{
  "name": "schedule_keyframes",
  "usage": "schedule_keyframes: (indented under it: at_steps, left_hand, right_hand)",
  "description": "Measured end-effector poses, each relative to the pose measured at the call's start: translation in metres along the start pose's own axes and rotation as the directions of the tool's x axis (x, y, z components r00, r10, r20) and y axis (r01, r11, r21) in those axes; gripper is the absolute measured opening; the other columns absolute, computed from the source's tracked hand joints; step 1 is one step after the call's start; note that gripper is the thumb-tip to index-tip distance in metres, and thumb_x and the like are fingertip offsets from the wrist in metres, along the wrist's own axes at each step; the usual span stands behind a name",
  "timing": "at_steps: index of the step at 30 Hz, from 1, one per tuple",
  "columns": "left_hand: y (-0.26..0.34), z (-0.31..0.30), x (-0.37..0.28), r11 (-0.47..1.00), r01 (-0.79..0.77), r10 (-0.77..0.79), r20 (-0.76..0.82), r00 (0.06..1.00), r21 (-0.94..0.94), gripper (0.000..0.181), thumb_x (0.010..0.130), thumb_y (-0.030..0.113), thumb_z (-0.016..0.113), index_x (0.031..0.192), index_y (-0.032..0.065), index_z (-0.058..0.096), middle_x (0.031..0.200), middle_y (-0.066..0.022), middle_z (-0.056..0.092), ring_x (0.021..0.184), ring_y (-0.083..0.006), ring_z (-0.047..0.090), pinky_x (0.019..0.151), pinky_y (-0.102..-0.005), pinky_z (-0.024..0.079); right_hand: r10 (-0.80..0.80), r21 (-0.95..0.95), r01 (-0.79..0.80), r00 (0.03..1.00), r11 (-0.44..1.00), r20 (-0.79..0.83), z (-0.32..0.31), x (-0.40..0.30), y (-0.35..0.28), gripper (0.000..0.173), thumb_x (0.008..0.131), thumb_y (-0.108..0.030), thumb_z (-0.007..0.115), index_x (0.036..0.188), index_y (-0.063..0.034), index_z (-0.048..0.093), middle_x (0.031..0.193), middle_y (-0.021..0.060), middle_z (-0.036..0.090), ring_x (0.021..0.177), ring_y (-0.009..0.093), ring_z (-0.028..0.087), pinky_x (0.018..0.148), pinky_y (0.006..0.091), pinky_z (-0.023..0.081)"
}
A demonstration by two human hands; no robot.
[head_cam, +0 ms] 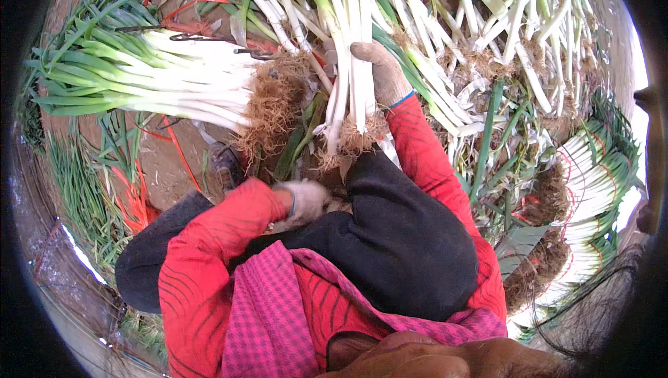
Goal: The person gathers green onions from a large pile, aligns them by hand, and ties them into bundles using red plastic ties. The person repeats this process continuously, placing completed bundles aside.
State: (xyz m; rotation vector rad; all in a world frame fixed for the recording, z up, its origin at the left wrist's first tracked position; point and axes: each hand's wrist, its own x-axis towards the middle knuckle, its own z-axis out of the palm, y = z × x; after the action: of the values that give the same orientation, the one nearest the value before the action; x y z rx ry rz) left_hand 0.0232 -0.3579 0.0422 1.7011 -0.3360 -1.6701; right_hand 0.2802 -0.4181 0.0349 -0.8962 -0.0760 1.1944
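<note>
My right hand (387, 76), in a pale knit glove, grips a few green onions (344, 75) by their white stalks. They stand upright in front of my bent knee, roots downward, their tops running past the upper edge. My left hand (307, 199), also gloved and blurred by motion, is low over my lap, apart from those stalks; its fingers and anything in them cannot be made out. To the left lies a thick bundle of green onions (193, 83), its brown roots facing me. Dark metal rods (198, 37) show along its upper side.
Loose green onions (522, 18) are heaped at the upper right. Peeled leaves and scraps (485, 153) litter the ground below them. Tied bundles (584, 195) are stacked at the far right. Red plastic ties (136, 198) and green leaves (86, 190) lie to the left.
</note>
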Motion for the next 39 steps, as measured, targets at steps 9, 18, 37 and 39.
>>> schedule_keyframes:
  at_steps: [9, 18, 37, 39]
  left_hand:
    - [0.018, -0.053, -0.022, 0.088, -0.748, -0.250, -0.741, 0.623, -0.658, 0.072, 0.096, 0.035, 0.066, 0.152, 0.0013, 0.035, 0.136, -0.0100, 0.058, 0.121, -0.0231, 0.058, 0.104, -0.0332, 0.047]
    - [0.027, -0.056, -0.005, 0.803, -0.384, -0.432, -0.889, 0.153, -0.456, 0.054, 0.101, 0.035, 0.054, 0.143, 0.0015, 0.047, 0.125, -0.0290, 0.061, 0.116, -0.0457, 0.060, 0.100, -0.0463, 0.047]
    - [0.011, -0.097, 0.006, 0.119, -0.767, -0.377, -0.743, 0.552, -0.630, 0.056, 0.085, 0.011, 0.068, 0.137, -0.0026, 0.053, 0.115, -0.0094, 0.067, 0.099, -0.0198, 0.065, 0.087, -0.0341, 0.054]
    - [0.022, -0.100, 0.010, 0.209, -0.754, -0.391, -0.759, 0.520, -0.623, 0.057, 0.086, 0.014, 0.068, 0.138, -0.0024, 0.050, 0.114, -0.0091, 0.067, 0.098, -0.0204, 0.065, 0.086, -0.0348, 0.054]
  right_hand:
    - [0.010, 0.172, -0.024, 0.997, 0.985, 0.082, -0.005, -0.013, -0.001, 0.066, 0.080, -0.034, 0.074, 0.128, 0.0085, 0.058, 0.108, 0.0177, 0.071, 0.089, 0.025, 0.071, 0.080, 0.0371, 0.060]
    - [0.077, -0.014, -0.079, 0.991, 0.997, -0.112, -0.007, -0.016, 0.009, 0.071, 0.082, -0.027, 0.075, 0.140, 0.0039, 0.050, 0.113, 0.0155, 0.069, 0.094, 0.025, 0.070, 0.086, 0.0387, 0.058]
    - [0.073, -0.249, -0.147, 0.956, 0.957, -0.286, -0.018, -0.035, 0.030, 0.070, 0.083, -0.019, 0.069, 0.146, 0.0003, 0.046, 0.127, 0.0159, 0.064, 0.104, 0.024, 0.064, 0.094, 0.0356, 0.052]
    - [-0.020, -0.243, -0.057, 0.954, 0.968, -0.300, -0.016, -0.034, 0.042, 0.072, 0.082, -0.025, 0.069, 0.145, 0.0008, 0.048, 0.128, 0.0181, 0.064, 0.113, 0.026, 0.062, 0.103, 0.0372, 0.046]
